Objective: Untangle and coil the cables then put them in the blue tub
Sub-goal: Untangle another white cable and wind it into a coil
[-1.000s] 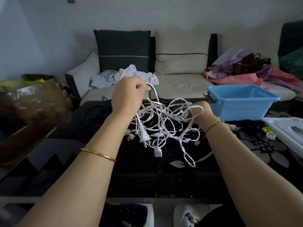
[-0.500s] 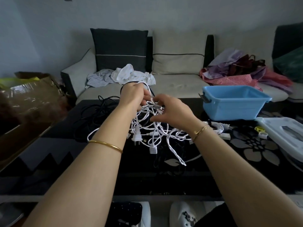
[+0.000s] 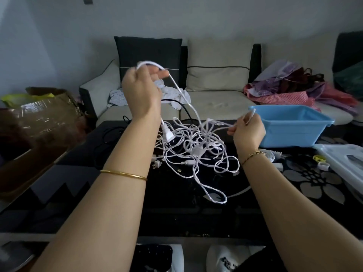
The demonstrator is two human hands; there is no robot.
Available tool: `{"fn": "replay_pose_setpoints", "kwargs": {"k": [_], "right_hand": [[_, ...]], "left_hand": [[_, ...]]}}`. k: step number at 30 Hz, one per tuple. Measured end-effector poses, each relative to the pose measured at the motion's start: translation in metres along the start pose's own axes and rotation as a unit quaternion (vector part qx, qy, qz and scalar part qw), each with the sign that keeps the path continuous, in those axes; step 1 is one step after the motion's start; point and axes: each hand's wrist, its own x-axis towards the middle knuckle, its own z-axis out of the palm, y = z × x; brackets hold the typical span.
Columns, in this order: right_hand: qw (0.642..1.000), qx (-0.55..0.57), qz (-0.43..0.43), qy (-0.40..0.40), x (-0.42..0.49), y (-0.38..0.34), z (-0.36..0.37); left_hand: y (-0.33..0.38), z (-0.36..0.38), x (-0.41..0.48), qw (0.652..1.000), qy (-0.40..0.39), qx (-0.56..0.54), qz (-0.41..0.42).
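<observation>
**White cables being pulled apart above a dark counter**

The left grip (image 3: 141,91) is raised high and held round a loop of the white cables (image 3: 196,152), whose plug (image 3: 168,135) hangs below the wrist. The right grip (image 3: 248,132) is pinched narrow on a thin strand, just beside the near left corner of the blue tub (image 3: 290,124). The tangle is spread over mid-counter (image 3: 176,213), with dark surface showing between it and the near edge. The tub is set at the right rear, near the sofa (image 3: 216,103).
</observation>
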Motion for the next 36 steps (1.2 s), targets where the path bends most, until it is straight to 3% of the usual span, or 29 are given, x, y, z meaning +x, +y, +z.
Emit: {"fn": "replay_pose_setpoints", "kwargs": {"k": [2, 6, 11, 14, 16, 17, 19, 21, 24, 28, 32, 36], "right_hand": [[0.994, -0.103, 0.017, -0.015, 0.006, 0.023, -0.004], [0.940, -0.334, 0.012, -0.066, 0.009, 0.052, -0.018], [0.908, -0.390, 0.038, -0.146, 0.005, 0.043, -0.015], [0.907, -0.410, -0.023, -0.097, -0.005, 0.013, -0.013], [0.919, -0.357, -0.135, -0.099, -0.013, -0.009, -0.009], [0.934, -0.279, -0.179, -0.137, -0.017, -0.020, -0.006], [0.944, -0.085, -0.186, -0.257, -0.031, -0.037, 0.000], [0.931, 0.002, -0.176, -0.321, -0.040, -0.045, 0.005], [0.927, -0.028, -0.202, -0.316, -0.042, -0.042, 0.009], [0.954, 0.081, -0.092, -0.273, -0.036, -0.040, 0.006], [0.967, 0.170, -0.022, -0.189, -0.019, -0.035, 0.007], [0.974, 0.136, 0.031, -0.180, -0.008, -0.022, 0.010]], "left_hand": [[0.004, -0.002, 0.007, 1.000, 0.018, -0.004, 0.024], [0.002, -0.003, 0.014, 0.999, 0.029, 0.003, 0.034], [-0.001, 0.003, 0.007, 0.999, -0.023, 0.033, 0.006], [-0.004, 0.008, 0.001, 0.993, -0.094, 0.056, -0.037], [-0.009, 0.011, -0.002, 0.981, -0.163, 0.075, -0.073], [-0.012, 0.011, -0.003, 0.971, -0.203, 0.083, -0.095], [-0.019, 0.011, -0.007, 0.949, -0.271, 0.089, -0.133], [-0.024, 0.009, -0.011, 0.935, -0.305, 0.088, -0.161], [-0.033, 0.007, -0.012, 0.922, -0.323, 0.042, -0.208], [-0.048, -0.003, -0.009, 0.910, -0.325, 0.077, -0.244], [-0.068, -0.015, -0.014, 0.878, -0.380, 0.119, -0.266], [-0.076, -0.011, -0.017, 0.864, -0.403, 0.018, -0.300]]}}
